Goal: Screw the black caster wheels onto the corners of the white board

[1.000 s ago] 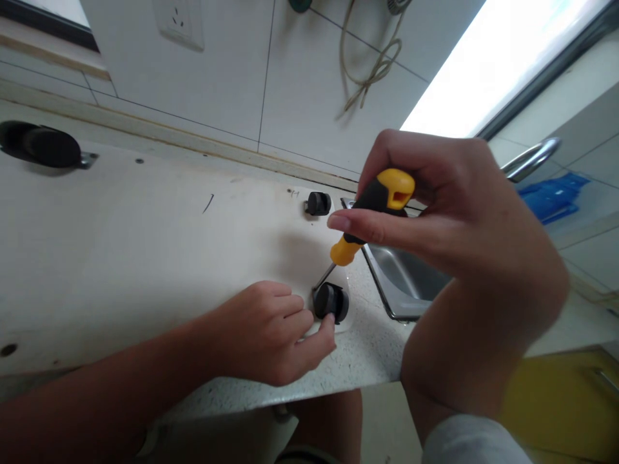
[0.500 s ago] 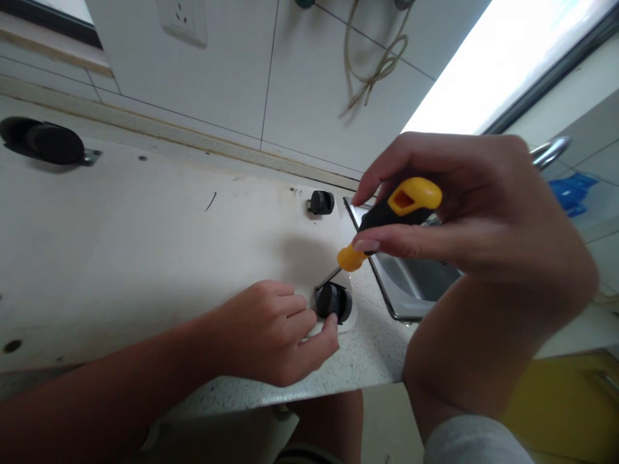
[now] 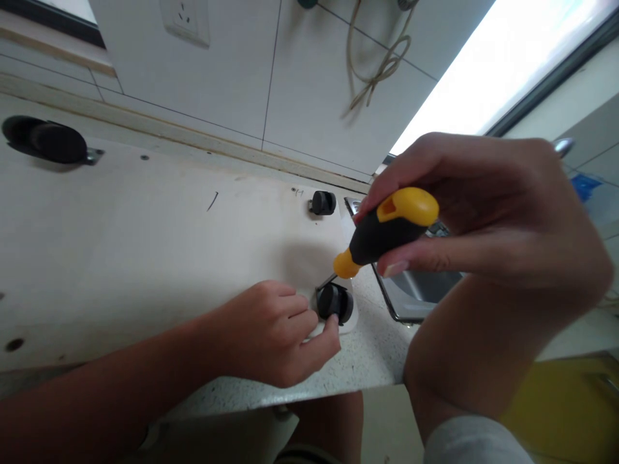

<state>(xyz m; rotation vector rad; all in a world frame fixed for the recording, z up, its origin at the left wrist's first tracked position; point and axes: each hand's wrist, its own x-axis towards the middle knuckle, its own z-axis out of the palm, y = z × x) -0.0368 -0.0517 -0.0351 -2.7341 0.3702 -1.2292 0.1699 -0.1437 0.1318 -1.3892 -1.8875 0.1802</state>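
My left hand [image 3: 285, 332] is closed on a black caster wheel [image 3: 335, 304] at the near right corner of a white board [image 3: 169, 251], its thumb against the wheel. In my right hand [image 3: 493, 212] is a yellow and black screwdriver [image 3: 382, 232], gripped between thumb and fingers around the handle. The screwdriver leans, with its tip down at the caster's mounting plate beside the wheel. Whatever screw lies under the tip is too small to make out. A second caster [image 3: 323, 203] stands at the board's far right corner.
Another, larger-looking caster [image 3: 53, 142] is at the board's far left. The board lies on a speckled countertop [image 3: 377, 351]. A steel sink [image 3: 416, 290] lies to the right, partly behind my right hand. A tiled wall [image 3: 232, 71] with a socket [image 3: 184, 19] and a hanging cord [image 3: 387, 67] rises behind.
My right hand has turned the screwdriver handle and shifted slightly right, its thumb sliding back along the grip. The tip stays at the caster plate. My left hand keeps its place.
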